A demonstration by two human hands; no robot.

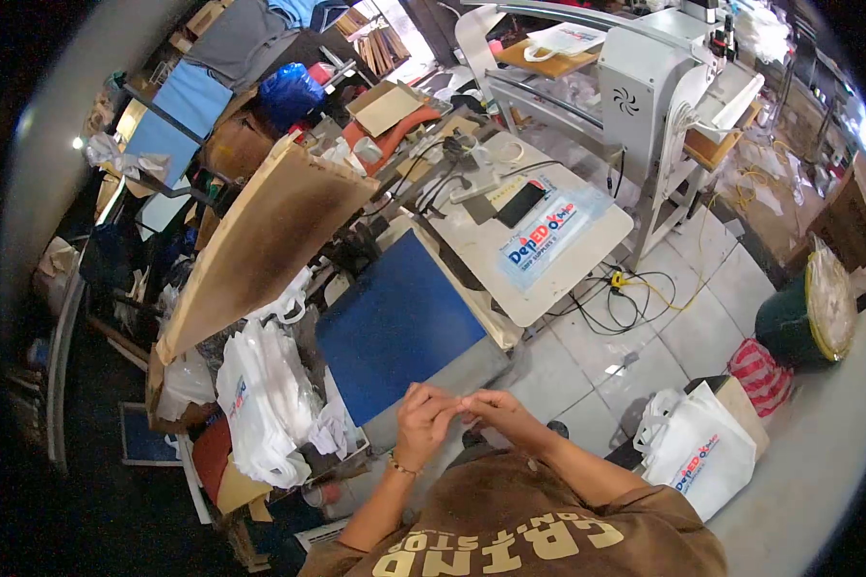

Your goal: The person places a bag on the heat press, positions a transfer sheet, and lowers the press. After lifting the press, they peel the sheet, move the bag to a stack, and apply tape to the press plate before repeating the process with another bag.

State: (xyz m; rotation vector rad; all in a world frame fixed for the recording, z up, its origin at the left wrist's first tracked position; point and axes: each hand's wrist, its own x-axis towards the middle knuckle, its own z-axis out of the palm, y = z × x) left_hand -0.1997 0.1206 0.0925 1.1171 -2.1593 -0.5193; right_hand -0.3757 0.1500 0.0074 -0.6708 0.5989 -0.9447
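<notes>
My left hand [425, 421] and my right hand [502, 415] meet in front of my chest, fingertips pinched together. Whatever lies between the fingertips is too small to make out. Just beyond them is the blue flat pad [394, 327] of a press, its brown-faced upper plate [269, 245] tilted up on the left. Past the pad, a printed film sheet with "DepED" lettering [548, 240] rests on a pale board [587, 274]. A dark phone [521, 205] lies at the sheet's upper edge.
White printed bags [260, 399] are stacked at the left; another white bag [704, 466] stands at the right. A grey-white machine [635, 96] is at the back. Black and yellow cables [625, 288] lie on the tiled floor near a dark green bin [794, 322].
</notes>
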